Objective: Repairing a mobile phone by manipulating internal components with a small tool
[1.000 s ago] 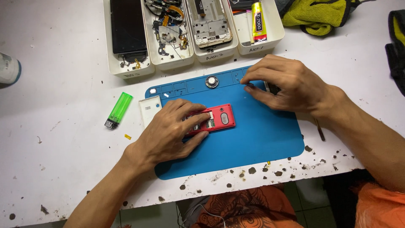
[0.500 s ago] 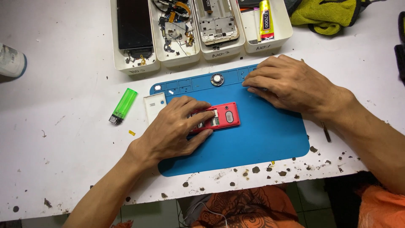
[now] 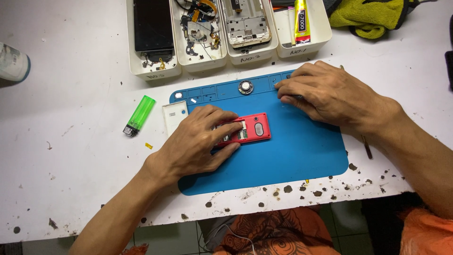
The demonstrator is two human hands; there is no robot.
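A small red phone (image 3: 250,128) with its back open lies on a blue work mat (image 3: 292,156). My left hand (image 3: 196,141) rests over the phone's left part, fingers pressing it down onto the mat. My right hand (image 3: 325,97) lies on the mat's upper right corner, fingers curled around a thin dark tool that is mostly hidden. A small round metal part (image 3: 245,87) sits in the mat's top strip, just left of my right fingertips. A white cover piece (image 3: 173,116) lies at the mat's left edge beside my left hand.
Several white bins (image 3: 188,66) along the back hold a dark screen (image 3: 153,26), loose phone parts (image 3: 198,23), a bare phone frame (image 3: 246,21) and a glue tube (image 3: 302,21). A green lighter (image 3: 139,114) lies left of the mat. A yellow-green cloth (image 3: 373,16) is at back right.
The view has shifted slightly. Both hands stay where they were, the left on the red phone, the right at the mat's top right corner.
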